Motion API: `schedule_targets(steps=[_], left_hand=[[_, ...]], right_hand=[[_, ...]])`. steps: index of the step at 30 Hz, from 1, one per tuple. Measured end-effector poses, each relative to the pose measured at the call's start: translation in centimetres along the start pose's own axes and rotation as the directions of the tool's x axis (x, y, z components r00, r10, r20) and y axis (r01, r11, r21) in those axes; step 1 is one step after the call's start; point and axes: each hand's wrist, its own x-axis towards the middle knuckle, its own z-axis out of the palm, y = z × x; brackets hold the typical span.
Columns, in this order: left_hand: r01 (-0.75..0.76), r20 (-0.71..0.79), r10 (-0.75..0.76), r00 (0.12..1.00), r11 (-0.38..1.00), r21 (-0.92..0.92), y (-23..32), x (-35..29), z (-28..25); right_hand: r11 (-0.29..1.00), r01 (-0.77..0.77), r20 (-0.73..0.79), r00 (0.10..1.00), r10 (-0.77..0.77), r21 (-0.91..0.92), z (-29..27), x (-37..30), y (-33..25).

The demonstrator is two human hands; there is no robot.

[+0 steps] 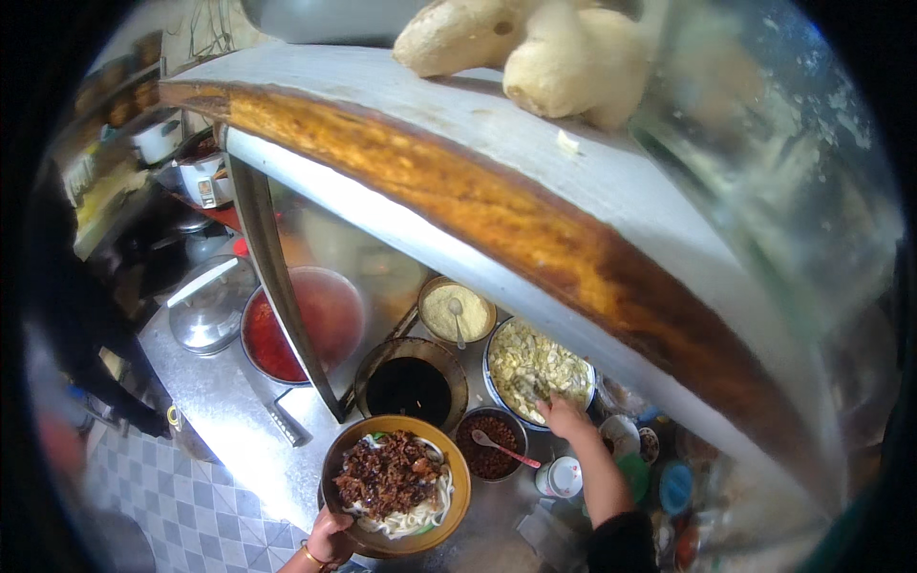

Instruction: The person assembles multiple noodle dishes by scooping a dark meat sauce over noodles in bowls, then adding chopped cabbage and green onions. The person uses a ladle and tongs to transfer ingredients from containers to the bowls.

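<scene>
A brown-yellow bowl (461, 477) of white noodles (420, 520) topped with dark minced meat sauce (392, 473) is held up at the lower middle. My left hand (330, 537), with a bracelet at the wrist, grips its lower left rim. My right hand (565, 418) reaches over the near rim of a white basin (490, 368) with a blue edge. Pale chopped vegetables (535, 358) fill that basin. The right fingers are bunched together, their tips down at the food; what they pinch is hidden. Just left of that hand, a pot of brown beans or nuts (489, 458) holds a pink-handled spoon (511, 449).
Beyond the bowl stand a pot of dark liquid (409, 387), a bowl of pale yellow powder (449, 307) and a red pot (315, 320). A wood-edged shelf (458, 181) with ginger (573, 62) crosses above the counter. Jars and tubs (675, 485) crowd the right.
</scene>
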Motion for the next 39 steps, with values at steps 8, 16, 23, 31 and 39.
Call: schedule_targets(steps=[8, 16, 23, 31, 39], left_hand=[[-0.004, 0.051, 0.005, 0.999, 1.000, -0.005, -2.3, 4.0, 1.3], [-0.052, 0.178, 0.062, 0.982, 0.997, -0.061, -3.5, 11.2, 4.0], [0.058, 0.072, -0.058, 0.996, 0.998, 0.005, -3.4, 15.7, 6.9], [0.057, 0.059, -0.059, 0.997, 0.998, 0.024, -3.0, 16.0, 6.7], [-0.034, 0.072, 0.035, 0.997, 0.999, -0.009, -0.5, 11.9, 3.1]], right_hand=[[0.974, 0.055, -0.045, 0.997, -0.066, -0.222, 0.5, 1.0, -0.9], [0.966, 0.222, -0.284, 0.925, -0.252, -0.134, -3.7, -1.6, 1.6], [0.880, 0.287, -0.281, 0.942, -0.186, 0.379, -8.4, -8.5, -1.4], [0.666, 0.664, -0.422, 0.740, -0.523, 0.340, -4.9, -9.5, -4.6], [0.935, 0.320, -0.515, 0.782, -0.352, -0.153, 0.4, 2.2, 0.6]])
